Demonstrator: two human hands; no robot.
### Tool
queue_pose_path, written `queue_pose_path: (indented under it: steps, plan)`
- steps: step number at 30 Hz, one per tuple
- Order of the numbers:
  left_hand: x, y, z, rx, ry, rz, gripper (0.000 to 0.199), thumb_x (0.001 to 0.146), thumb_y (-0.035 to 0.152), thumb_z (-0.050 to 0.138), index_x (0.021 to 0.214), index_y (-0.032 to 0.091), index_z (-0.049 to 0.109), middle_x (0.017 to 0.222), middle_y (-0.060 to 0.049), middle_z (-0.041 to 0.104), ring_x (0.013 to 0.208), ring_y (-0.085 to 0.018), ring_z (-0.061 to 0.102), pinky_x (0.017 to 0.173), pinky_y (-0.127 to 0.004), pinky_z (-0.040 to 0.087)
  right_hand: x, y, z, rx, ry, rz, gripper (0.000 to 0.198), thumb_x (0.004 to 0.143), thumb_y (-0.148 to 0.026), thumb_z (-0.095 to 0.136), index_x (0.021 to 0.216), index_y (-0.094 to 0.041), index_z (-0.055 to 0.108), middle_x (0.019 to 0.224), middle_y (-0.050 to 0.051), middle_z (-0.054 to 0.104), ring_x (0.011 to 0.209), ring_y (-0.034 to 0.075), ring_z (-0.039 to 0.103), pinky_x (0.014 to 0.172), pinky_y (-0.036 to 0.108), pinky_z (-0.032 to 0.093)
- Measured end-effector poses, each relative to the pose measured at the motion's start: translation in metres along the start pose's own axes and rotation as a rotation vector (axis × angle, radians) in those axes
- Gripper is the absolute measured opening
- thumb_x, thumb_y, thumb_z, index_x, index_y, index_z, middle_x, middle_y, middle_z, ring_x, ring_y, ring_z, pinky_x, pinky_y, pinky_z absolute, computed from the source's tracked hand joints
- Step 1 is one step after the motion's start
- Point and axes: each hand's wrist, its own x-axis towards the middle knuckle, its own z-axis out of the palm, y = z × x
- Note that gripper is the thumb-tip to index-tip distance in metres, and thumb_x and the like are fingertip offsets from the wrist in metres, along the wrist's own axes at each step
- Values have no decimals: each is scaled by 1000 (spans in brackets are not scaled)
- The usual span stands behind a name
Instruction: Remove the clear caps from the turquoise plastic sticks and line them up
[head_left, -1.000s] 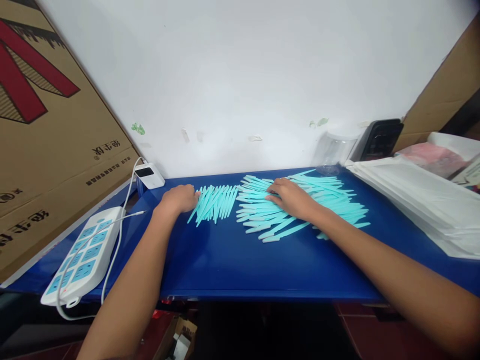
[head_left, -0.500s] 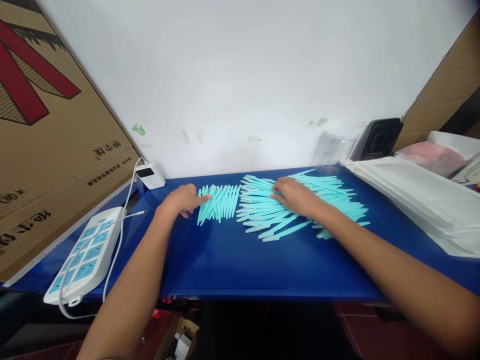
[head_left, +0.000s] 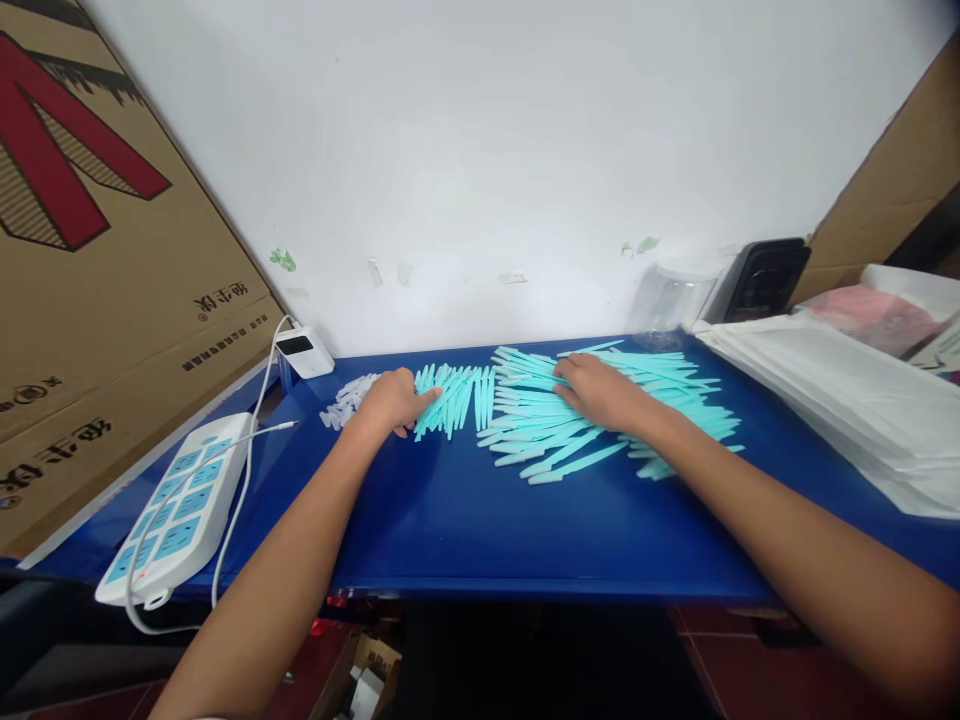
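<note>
Resting on the larger turquoise pile (head_left: 532,412), the right hand (head_left: 600,392) probably steadies it; the left hand (head_left: 391,402), thumb at the smaller pile (head_left: 455,398), perhaps braces that; neither grip is clear.

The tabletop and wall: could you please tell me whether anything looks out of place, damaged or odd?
The white cable plug sits free beside the power strip, connected to nothing. The wall bears green patches and pale scraps, perhaps remnants, marring its plain surface. The turquoise sticks lie at uneven angles.
</note>
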Motion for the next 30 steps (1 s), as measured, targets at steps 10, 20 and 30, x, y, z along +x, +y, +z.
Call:
queue_pose_path:
  steps: [10, 20, 30]
  plan:
    - [-6, 7, -1, 229, 126, 1, 67, 95, 75, 43, 79, 17, 72, 71, -17, 74, 68, -32, 74, 64, -37, 50, 7, -5, 4, -52, 7, 31, 23, 107, -28, 54, 111, -11, 68, 110, 18, 68, 106, 32, 62, 88, 38, 44]
    - [0, 2, 7, 312, 221, 4, 66, 95, 74, 42, 93, 17, 75, 97, -23, 76, 97, -43, 73, 73, -43, 51, 2, -4, -2, -52, -13, 74, 11, 106, -17, 49, 100, -14, 57, 101, 18, 66, 94, 31, 61, 80, 36, 40]
    - [-3, 10, 11, 63, 589, 267, 54, 104, 61, 46, 125, 16, 65, 107, -15, 76, 97, -32, 71, 82, -39, 49, -6, -8, -33, 383, 34, 109, 20, 110, -37, 36, 94, -24, 41, 87, 7, 60, 73, 23, 54, 66, 34, 40]
